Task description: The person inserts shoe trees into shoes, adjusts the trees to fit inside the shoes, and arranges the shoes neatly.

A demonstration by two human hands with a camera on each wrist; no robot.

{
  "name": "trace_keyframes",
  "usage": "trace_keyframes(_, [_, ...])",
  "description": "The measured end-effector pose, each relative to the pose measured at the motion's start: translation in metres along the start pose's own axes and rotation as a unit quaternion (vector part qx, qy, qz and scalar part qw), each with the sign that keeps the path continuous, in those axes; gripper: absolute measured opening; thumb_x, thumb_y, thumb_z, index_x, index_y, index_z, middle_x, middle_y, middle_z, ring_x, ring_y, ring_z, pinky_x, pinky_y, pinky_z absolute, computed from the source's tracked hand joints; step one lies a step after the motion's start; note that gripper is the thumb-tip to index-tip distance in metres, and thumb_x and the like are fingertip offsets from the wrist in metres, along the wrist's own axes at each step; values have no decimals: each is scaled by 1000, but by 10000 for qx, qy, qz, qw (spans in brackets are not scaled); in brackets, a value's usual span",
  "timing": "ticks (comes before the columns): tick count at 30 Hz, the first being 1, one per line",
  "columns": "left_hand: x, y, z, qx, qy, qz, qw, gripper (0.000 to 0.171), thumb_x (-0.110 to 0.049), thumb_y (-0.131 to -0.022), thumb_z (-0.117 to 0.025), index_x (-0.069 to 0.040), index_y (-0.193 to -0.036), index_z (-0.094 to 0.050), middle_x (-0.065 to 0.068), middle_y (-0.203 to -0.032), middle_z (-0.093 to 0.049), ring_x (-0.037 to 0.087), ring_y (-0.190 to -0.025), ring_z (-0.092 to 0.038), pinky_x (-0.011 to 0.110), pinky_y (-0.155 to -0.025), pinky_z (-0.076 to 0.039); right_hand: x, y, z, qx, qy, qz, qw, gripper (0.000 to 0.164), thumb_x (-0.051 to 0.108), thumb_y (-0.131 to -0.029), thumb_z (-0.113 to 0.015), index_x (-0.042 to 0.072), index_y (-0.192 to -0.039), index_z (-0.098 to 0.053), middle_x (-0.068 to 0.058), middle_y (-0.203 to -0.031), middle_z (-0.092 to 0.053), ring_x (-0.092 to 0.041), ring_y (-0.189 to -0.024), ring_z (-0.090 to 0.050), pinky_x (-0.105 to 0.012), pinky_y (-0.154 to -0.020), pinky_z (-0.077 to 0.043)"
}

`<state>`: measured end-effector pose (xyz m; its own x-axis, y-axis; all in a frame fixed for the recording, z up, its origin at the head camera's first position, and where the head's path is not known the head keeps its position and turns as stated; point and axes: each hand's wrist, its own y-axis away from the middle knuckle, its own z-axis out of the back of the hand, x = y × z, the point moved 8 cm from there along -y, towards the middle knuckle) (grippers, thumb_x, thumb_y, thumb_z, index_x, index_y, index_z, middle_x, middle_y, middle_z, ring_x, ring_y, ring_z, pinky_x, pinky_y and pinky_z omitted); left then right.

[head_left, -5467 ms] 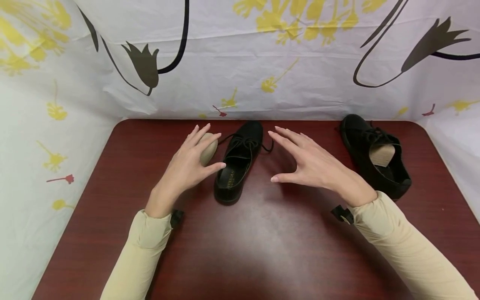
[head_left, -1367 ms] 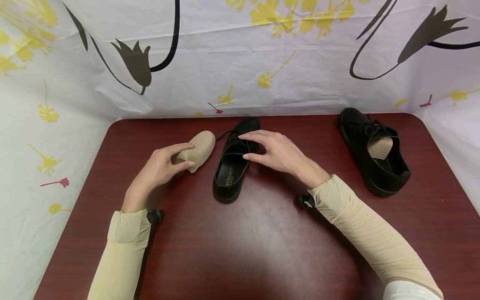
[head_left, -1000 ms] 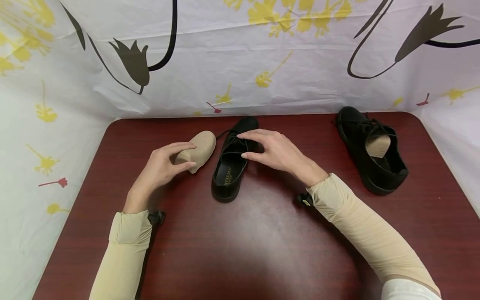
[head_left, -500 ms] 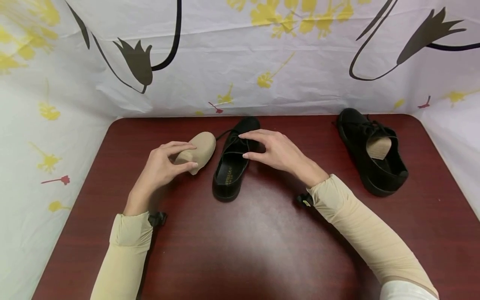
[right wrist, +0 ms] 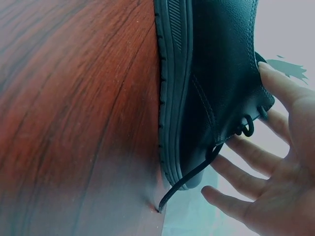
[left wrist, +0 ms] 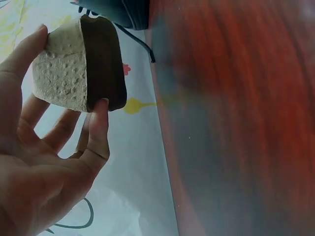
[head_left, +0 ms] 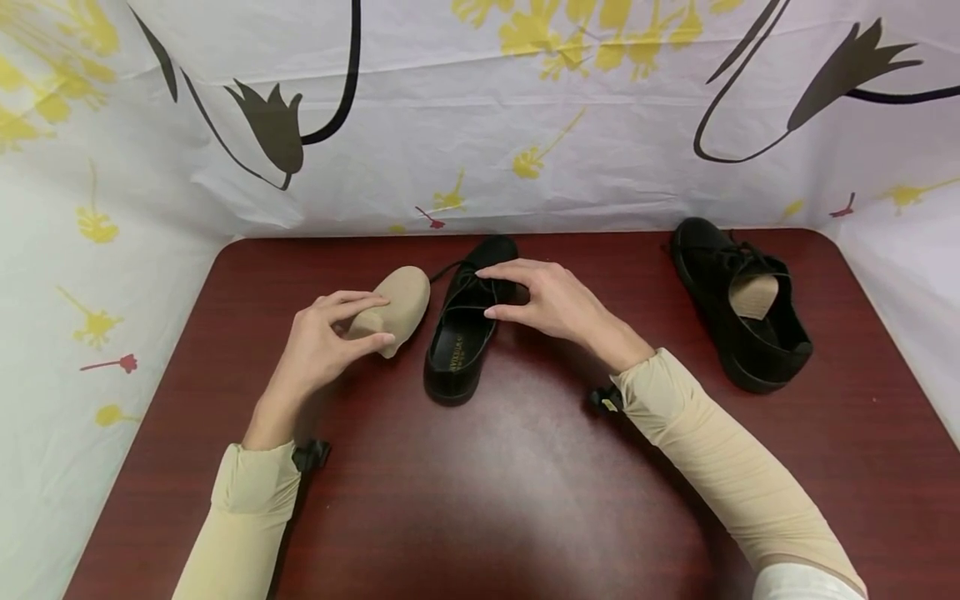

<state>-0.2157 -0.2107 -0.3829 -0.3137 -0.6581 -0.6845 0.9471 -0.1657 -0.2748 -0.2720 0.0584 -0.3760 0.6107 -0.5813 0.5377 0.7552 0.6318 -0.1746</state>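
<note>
In the head view my left hand (head_left: 318, 343) holds a beige shoe insert (head_left: 401, 302) by its blunt end, left of a black lace-up shoe (head_left: 453, 383). The left wrist view shows the thumb on one side of the dimpled, moulded insert (left wrist: 59, 81) and fingertips on the other, with curtain visible between it and the table edge. My right hand (head_left: 558, 307) holds the shoe at its tongue and laces, toe pointing away. In the right wrist view the thumb lies at the opening's edge of the shoe (right wrist: 216, 64), the fingers reach behind it, and a loose shoelace (right wrist: 189, 174) hangs down.
A second black shoe (head_left: 750, 367) stands at the back right, with a beige insert (head_left: 753, 296) inside its opening. All of it rests on a dark red wooden table (head_left: 510, 500). A white patterned curtain (head_left: 420, 108) borders the back and sides.
Both hands first hovered open around the near shoe; then the left took the insert and moved it left, while the right took hold of the shoe. Lately the left hand shifts slightly back, tilting the insert.
</note>
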Motion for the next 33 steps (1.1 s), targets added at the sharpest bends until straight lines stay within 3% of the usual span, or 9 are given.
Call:
trace_keyframes(7, [-8, 4, -2, -96, 59, -114, 9999, 42, -27, -75, -89, -27, -114, -77, -6, -116, -68, 20, -79, -48, 24, -65, -35, -2, -1, 0, 17, -91, -78, 9999, 50, 45, -92, -70, 31, -139, -59, 6, -138, -58, -13, -129, -52, -36, -105, -42])
trace_keyframes(14, [-17, 7, 0, -274, 147, -199, 9993, 43, -25, -72, -91, -28, -112, -77, -10, -113, -67, 14, -76, -47, 25, -63, -36, -2, -1, -3, 93, -89, -140, 9998, 49, 45, -94, -66, 32, -141, -57, 6, -141, -56, -12, -131, -50, -37, -107, -40])
trace_keyframes(29, [-36, 10, 4, -507, 394, -540, 9965, 43, -23, -70, -93, -28, -109, -78, -11, -109, -68, 12, -77, -47, 29, -62, -38, -3, 1, -1, -26, -72, -92, 9999, 50, 46, -93, -68, 31, -139, -59, 7, -138, -58, -11, -130, -51, -35, -107, -40])
trace_keyframes(33, [-42, 12, 6, -705, 569, -642, 9938, 42, -17, -68, -93, -22, -107, -79, -7, -106, -69, 10, -78, -49, 30, -62, -40, -4, 1, -1, -4, -69, -89, 9999, 50, 47, -93, -67, 31, -139, -59, 6, -139, -58, -12, -130, -51, -35, -107, -40])
